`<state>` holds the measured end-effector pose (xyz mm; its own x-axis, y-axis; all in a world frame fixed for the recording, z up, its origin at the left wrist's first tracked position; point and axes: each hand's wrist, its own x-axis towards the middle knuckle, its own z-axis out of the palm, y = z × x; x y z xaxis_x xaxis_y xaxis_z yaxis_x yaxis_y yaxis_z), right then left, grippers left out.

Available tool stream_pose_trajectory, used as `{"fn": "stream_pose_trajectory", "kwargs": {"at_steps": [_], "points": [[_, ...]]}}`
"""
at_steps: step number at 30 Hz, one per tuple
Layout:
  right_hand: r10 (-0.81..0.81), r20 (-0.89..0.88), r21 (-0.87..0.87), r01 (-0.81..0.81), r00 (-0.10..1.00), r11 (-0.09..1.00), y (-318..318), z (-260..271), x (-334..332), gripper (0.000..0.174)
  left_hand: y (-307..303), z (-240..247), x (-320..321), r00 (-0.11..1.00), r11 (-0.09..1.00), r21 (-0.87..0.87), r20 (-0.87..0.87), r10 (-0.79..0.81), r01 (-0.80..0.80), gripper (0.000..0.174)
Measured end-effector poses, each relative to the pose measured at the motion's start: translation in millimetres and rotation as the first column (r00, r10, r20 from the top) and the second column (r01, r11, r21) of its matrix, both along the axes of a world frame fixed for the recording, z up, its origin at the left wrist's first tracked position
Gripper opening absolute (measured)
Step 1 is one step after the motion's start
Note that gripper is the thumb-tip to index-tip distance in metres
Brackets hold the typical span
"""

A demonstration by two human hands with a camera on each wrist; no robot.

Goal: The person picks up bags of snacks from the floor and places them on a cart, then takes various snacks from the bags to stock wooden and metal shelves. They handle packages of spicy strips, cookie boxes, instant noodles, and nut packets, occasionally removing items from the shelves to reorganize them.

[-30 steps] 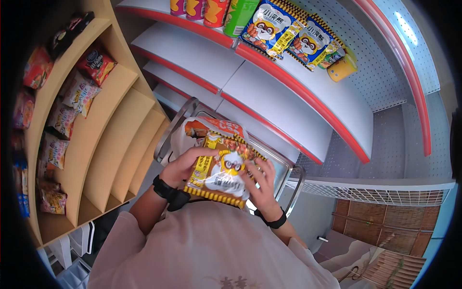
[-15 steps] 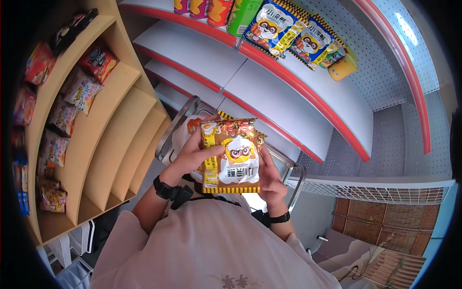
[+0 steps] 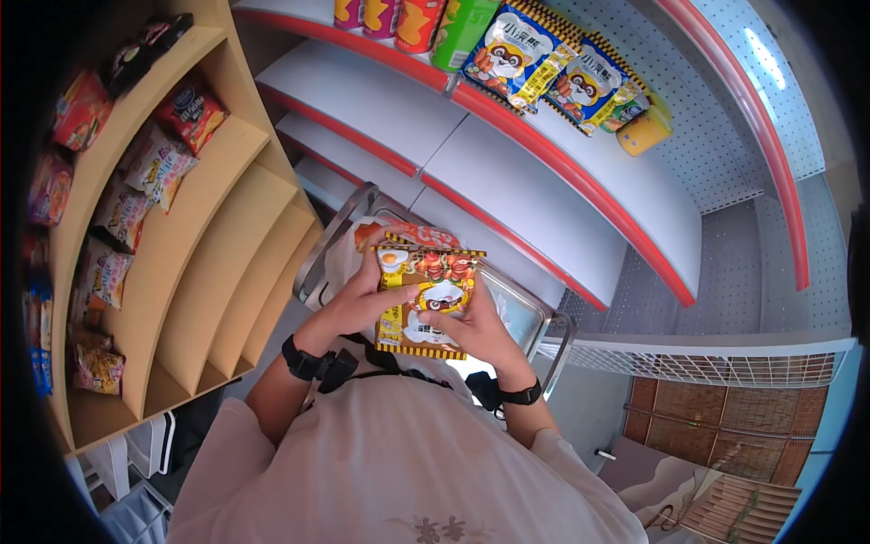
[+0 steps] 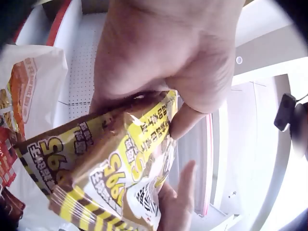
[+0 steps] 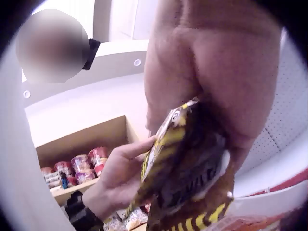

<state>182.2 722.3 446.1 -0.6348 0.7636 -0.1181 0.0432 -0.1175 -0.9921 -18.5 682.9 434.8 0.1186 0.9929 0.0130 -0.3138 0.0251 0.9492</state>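
Observation:
In front of the chest, two brown-and-yellow snack bags with a raccoon face and striped ends are held one against the other. The front snack bag [image 3: 441, 268] faces up in the head view; the left wrist view shows the other snack bag [image 4: 45, 156] behind it. My left hand [image 3: 356, 297] grips the left side, thumb across the front. From the right, my right hand [image 3: 485, 328] grips the opposite side, its thumb lying on the printed face. Most fingers of both hands are hidden behind the bags.
Behind the hands, a white plastic bag [image 3: 335, 257] with orange-red packs sits on a metal-framed cart [image 3: 559, 349]. White shelves with red edges [image 3: 507, 204] stand ahead, carrying blue snack bags [image 3: 510, 52] and canisters [image 3: 462, 32]. A wooden shelf [image 3: 195, 240] with snack packs stands left.
The bags, tilted at first, are now squared up with two overlapping. My right hand went from spread over the front to behind the right side, and now grips there with its thumb in front.

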Motion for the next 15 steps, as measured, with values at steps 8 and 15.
{"fn": "stream_pose_trajectory", "kwargs": {"at_steps": [8,15], "points": [[-0.103,0.082,0.028,0.101,0.991,0.994,0.7,-14.0,12.9,0.065,0.4,5.2,-1.3,0.865,0.979,-0.032,0.464,0.191,-0.2,0.067],[-0.372,-0.179,-0.102,0.359,0.911,0.928,16.9,2.6,22.8,0.024,7.3,-15.3,-1.6,0.715,0.977,-0.2,0.672,0.192,-0.075,0.057]]}}
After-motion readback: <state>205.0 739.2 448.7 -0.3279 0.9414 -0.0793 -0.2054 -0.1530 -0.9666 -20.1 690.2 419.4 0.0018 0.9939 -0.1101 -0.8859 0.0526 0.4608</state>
